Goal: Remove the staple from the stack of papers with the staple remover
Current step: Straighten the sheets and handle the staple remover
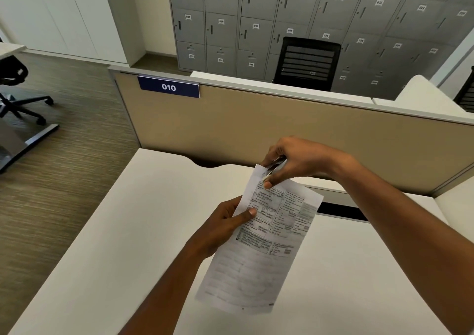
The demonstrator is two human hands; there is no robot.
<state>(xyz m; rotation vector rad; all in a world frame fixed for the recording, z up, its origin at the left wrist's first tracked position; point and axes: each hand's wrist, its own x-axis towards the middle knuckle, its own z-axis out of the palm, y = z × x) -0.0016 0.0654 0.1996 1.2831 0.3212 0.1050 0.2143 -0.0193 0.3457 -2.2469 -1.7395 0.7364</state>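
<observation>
Staple remover (274, 167) between right fingers (280, 179)

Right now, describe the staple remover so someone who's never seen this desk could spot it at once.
Above the white desk, the left hand holds printed papers. At their top corner, the right hand pinches the staple remover: small, dark and shiny, the only metal thing among paper and hands.
</observation>
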